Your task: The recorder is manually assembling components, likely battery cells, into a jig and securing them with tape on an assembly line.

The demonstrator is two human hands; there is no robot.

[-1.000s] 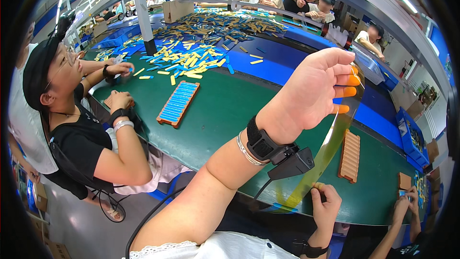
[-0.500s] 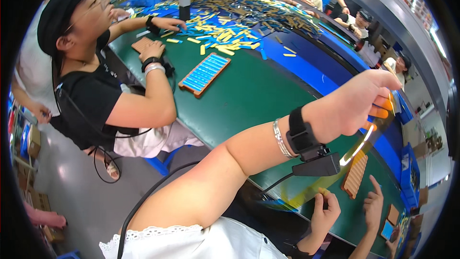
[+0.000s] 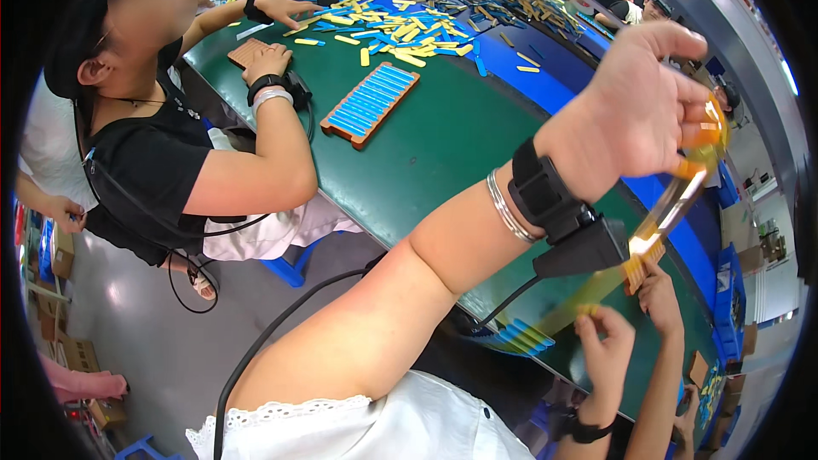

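Note:
My left hand is raised at upper right, its fingers curled against a clear yellow film strip. The film shines and slants down-left from those fingers. My right hand, with a black wristband, pinches a yellow edge of it at lower right. Near the film's lower end, blue pieces lie in a row by the table edge; whether they stick to the film I cannot tell. Another person's hand touches an orange-brown ridged tray beyond the film.
An orange-brown tray of blue strips sits on the green table. At left, a co-worker in black rests a hand on another tray. Yellow and blue strips are heaped at the back. Blue bins line the right.
My left hand has risen slightly, drawing the film up with it. My right hand has moved up and right. The other person's pointing hand has reached to the ridged tray. The view has shifted.

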